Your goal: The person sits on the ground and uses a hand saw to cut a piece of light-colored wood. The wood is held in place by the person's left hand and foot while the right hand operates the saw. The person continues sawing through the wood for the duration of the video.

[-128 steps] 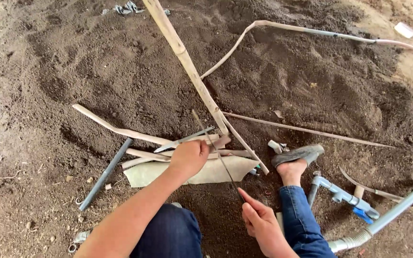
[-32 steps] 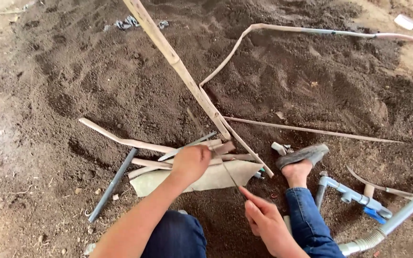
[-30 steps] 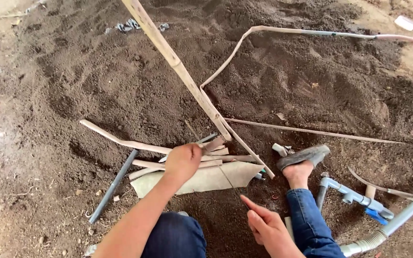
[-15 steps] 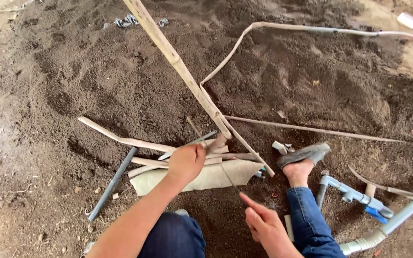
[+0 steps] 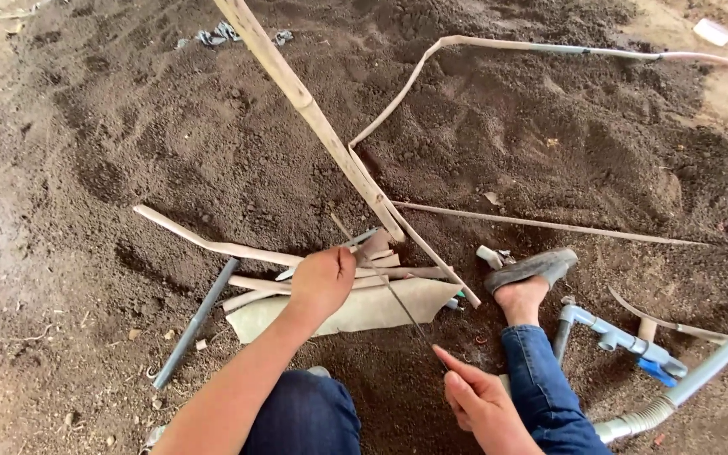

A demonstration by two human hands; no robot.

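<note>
My left hand (image 5: 322, 280) is closed over the ends of tan split strips (image 5: 381, 253), where a long bamboo pole (image 5: 313, 118) meets the soil. A thin dark blade (image 5: 381, 278) runs slantwise past that hand, from the strips back to my right hand (image 5: 478, 403). My right hand grips the blade's near end with the index finger laid along it. A pale flat sheet (image 5: 364, 307) lies under the strips. My foot in a grey sandal (image 5: 532, 268) rests just right of it.
Loose dark soil (image 5: 170, 135) lies all around. A dark pipe (image 5: 194, 324) lies at the left. Grey pipe with a blue fitting (image 5: 625, 341) and a corrugated hose (image 5: 684, 392) are at the right. A long bent cane (image 5: 465, 50) and a thin stick (image 5: 549, 226) cross the soil behind.
The blade has slid back and forth beside my left hand, with my right hand shifting slightly. My left hand stays on the strips.
</note>
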